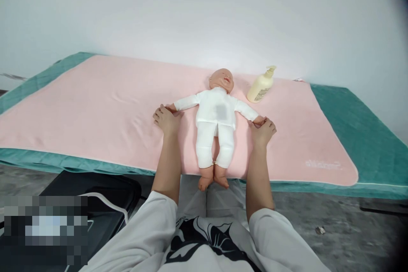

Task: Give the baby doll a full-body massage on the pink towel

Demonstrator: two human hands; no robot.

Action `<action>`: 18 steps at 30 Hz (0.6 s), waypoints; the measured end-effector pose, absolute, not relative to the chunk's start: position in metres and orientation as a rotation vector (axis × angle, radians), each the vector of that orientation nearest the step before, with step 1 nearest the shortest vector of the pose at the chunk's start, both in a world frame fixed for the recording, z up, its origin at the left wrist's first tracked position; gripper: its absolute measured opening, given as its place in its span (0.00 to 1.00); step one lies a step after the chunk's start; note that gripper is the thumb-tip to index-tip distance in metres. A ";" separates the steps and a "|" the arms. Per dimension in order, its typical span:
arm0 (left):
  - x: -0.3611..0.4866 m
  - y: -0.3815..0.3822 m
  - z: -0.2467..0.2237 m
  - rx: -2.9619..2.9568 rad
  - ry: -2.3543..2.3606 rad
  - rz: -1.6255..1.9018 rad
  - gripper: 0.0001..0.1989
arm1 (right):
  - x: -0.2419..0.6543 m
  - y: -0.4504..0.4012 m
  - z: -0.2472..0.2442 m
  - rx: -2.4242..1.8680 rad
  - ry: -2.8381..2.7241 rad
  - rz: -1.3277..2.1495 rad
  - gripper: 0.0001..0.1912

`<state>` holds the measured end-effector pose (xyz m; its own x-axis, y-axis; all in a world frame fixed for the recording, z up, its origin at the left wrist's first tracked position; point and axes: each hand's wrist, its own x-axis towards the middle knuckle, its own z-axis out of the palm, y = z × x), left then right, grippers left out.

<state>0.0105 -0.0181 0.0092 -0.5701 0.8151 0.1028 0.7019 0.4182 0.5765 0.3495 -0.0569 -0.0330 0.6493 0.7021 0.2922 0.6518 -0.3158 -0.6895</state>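
Observation:
A baby doll (215, 110) in a white cloth body lies on its back, head away from me, arms spread wide. Its bare feet reach past the near edge of the pink mat (79, 106). At the doll's hand on the left, my left hand (168, 120) is closed around it, fingers partly hidden. My right hand (262, 131) grips the doll's other hand between thumb and fingers. Both doll arms are stretched out sideways. Beside the doll's head, on the right, stands a cream pump bottle (261, 86).
Under the mat is a green padded bed (366, 123), set against a white wall (191, 12). Below on the left sits a dark case or bin (105, 187) with a pale cable (111, 204). A small scrap (320, 230) lies on the grey floor (296, 216).

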 end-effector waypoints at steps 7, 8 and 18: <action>0.011 -0.018 0.009 1.354 2.488 0.866 0.45 | 0.350 -0.056 -0.035 -2.032 -1.049 0.064 0.34; 0.011 -0.018 0.009 1.355 2.493 0.869 0.44 | 0.350 -0.056 -0.034 -2.038 -1.049 0.069 0.35; 0.004 -0.020 0.011 1.309 2.478 1.005 0.26 | 0.351 -0.059 -0.029 -1.854 -0.984 0.165 0.43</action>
<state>0.0041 -0.0199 0.0113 -0.6024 0.7823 0.1585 0.6717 0.3896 0.6301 0.3514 -0.0592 -0.0293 0.6612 0.6883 0.2983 0.5537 -0.1795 -0.8132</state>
